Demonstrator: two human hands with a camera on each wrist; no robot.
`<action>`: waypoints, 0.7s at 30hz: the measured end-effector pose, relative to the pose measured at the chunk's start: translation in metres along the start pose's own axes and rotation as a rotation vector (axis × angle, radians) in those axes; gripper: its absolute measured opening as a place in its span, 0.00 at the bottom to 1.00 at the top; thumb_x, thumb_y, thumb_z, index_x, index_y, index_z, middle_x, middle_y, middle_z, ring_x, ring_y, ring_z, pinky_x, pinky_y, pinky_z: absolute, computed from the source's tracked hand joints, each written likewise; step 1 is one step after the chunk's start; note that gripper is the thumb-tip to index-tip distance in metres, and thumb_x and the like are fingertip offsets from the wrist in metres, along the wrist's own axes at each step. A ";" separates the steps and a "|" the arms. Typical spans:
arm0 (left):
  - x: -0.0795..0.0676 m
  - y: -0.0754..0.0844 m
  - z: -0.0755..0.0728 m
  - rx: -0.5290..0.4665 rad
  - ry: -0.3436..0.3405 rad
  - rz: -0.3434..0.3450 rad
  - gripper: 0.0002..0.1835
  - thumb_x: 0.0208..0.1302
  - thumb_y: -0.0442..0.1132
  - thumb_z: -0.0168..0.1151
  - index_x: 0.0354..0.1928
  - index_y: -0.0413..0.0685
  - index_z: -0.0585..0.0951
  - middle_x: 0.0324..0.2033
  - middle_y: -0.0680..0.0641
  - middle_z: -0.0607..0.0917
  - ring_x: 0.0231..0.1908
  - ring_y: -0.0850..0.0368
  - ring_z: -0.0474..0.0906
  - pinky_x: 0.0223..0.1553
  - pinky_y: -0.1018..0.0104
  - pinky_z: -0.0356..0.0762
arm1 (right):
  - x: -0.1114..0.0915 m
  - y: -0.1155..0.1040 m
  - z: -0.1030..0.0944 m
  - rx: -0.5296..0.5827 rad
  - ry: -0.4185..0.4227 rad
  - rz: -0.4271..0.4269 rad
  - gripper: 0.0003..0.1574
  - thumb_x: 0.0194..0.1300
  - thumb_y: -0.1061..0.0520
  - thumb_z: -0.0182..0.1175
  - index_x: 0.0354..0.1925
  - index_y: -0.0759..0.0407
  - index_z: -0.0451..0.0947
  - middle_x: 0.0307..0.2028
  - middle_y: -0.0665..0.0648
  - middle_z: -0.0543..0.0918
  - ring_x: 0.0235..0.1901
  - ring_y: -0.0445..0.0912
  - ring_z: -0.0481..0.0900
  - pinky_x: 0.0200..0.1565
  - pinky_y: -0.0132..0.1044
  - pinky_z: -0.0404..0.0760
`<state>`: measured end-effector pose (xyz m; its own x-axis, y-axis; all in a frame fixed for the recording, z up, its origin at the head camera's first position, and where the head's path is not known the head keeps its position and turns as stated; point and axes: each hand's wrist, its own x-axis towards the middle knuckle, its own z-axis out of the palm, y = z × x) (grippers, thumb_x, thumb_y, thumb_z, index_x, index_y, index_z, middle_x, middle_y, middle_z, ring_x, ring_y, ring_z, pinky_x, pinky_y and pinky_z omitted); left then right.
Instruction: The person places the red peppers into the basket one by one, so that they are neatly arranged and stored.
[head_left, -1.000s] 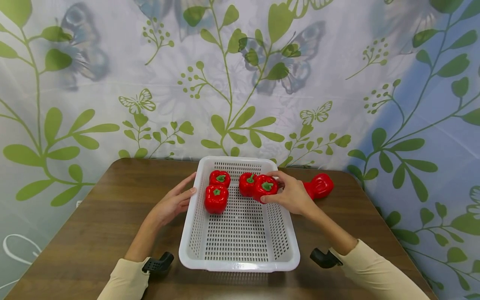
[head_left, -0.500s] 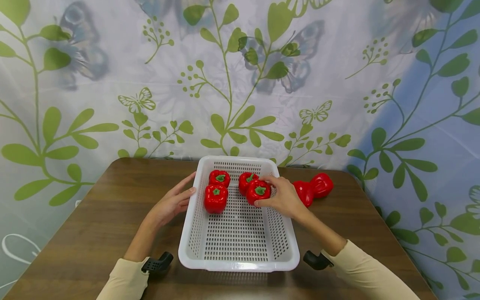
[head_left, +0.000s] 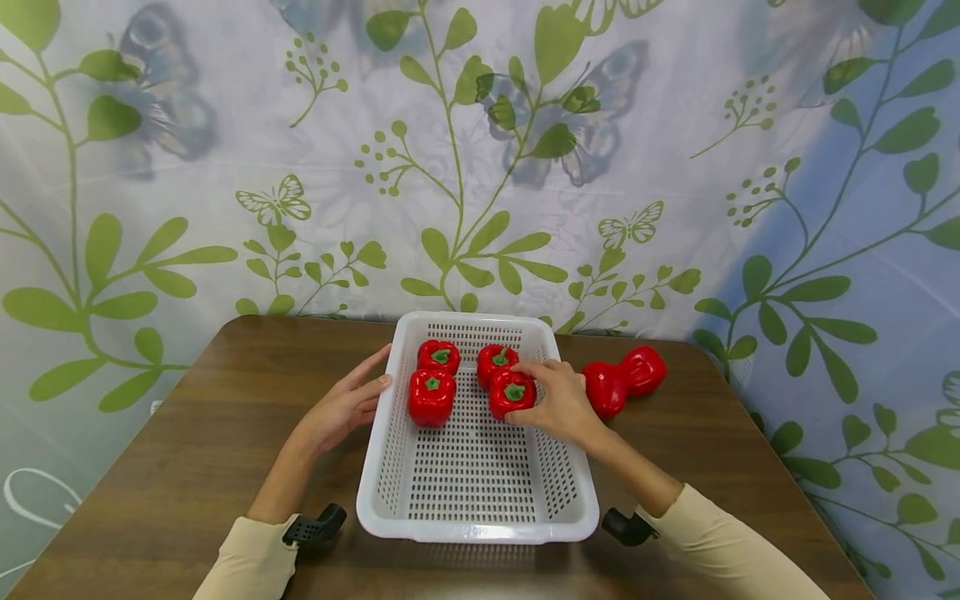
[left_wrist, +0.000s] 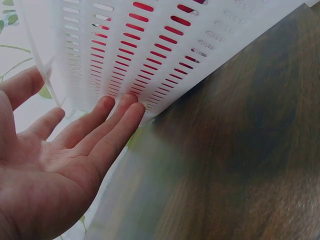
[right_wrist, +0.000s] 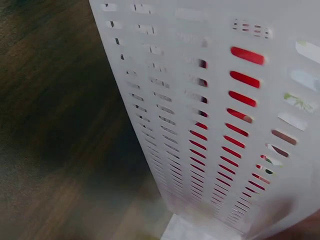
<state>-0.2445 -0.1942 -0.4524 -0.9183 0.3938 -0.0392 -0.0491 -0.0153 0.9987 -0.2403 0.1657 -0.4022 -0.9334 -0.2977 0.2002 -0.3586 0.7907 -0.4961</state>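
Observation:
A white perforated plastic basket (head_left: pixel 477 531) stands on the table, with red bell peppers inside in two columns. My right hand (head_left: pixel 564 407) reaches over its right wall and holds the near right pepper (head_left: pixel 512 393) between thumb and fingers. Just behind that one sits another pepper (head_left: pixel 495 360). In the left column are a far pepper (head_left: pixel 438 356) and a near pepper (head_left: pixel 431 400). My left hand (left_wrist: pixel 65 160) rests against the outside of the left wall, its fingers extended. From the right wrist camera, the basket wall (right_wrist: pixel 175 100) hides most of the right hand.
Two more red peppers lie on the table to the right of the basket, a nearer one (head_left: pixel 604 389) and a farther one (head_left: pixel 643 370). The brown wooden table (head_left: pixel 225 433) backs onto a leaf-patterned cloth (head_left: pixel 465 167).
My right hand has moved the pepper it holds left and slightly toward me, down in front of the far right pepper. The left hand keeps its place on the basket.

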 end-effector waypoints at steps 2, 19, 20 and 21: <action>0.000 0.000 0.000 0.001 0.000 0.000 0.35 0.78 0.47 0.51 0.81 0.70 0.50 0.74 0.37 0.64 0.66 0.35 0.74 0.59 0.45 0.80 | 0.000 0.000 0.002 -0.018 0.012 -0.024 0.45 0.44 0.46 0.81 0.62 0.50 0.80 0.57 0.63 0.82 0.55 0.56 0.73 0.54 0.55 0.66; -0.001 0.001 0.001 -0.018 -0.003 -0.011 0.35 0.78 0.47 0.51 0.81 0.70 0.51 0.75 0.37 0.64 0.66 0.35 0.74 0.61 0.45 0.79 | -0.002 0.000 0.008 -0.163 -0.012 -0.073 0.44 0.45 0.44 0.81 0.61 0.49 0.81 0.56 0.57 0.86 0.49 0.52 0.71 0.50 0.52 0.61; 0.000 0.001 0.001 -0.019 -0.003 -0.011 0.35 0.78 0.47 0.51 0.81 0.70 0.51 0.75 0.37 0.64 0.66 0.35 0.74 0.61 0.45 0.79 | -0.002 0.000 0.008 -0.167 -0.012 -0.076 0.44 0.45 0.44 0.80 0.61 0.49 0.81 0.56 0.57 0.86 0.49 0.52 0.71 0.50 0.52 0.61; 0.000 0.001 0.000 -0.019 -0.003 -0.011 0.35 0.78 0.47 0.51 0.81 0.71 0.51 0.75 0.37 0.64 0.66 0.35 0.74 0.61 0.45 0.79 | -0.002 -0.001 0.008 -0.172 -0.013 -0.078 0.44 0.45 0.43 0.80 0.61 0.49 0.81 0.57 0.57 0.86 0.49 0.52 0.71 0.50 0.52 0.61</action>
<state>-0.2442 -0.1939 -0.4513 -0.9164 0.3970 -0.0501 -0.0669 -0.0286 0.9973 -0.2384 0.1614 -0.4087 -0.9032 -0.3680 0.2211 -0.4242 0.8442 -0.3277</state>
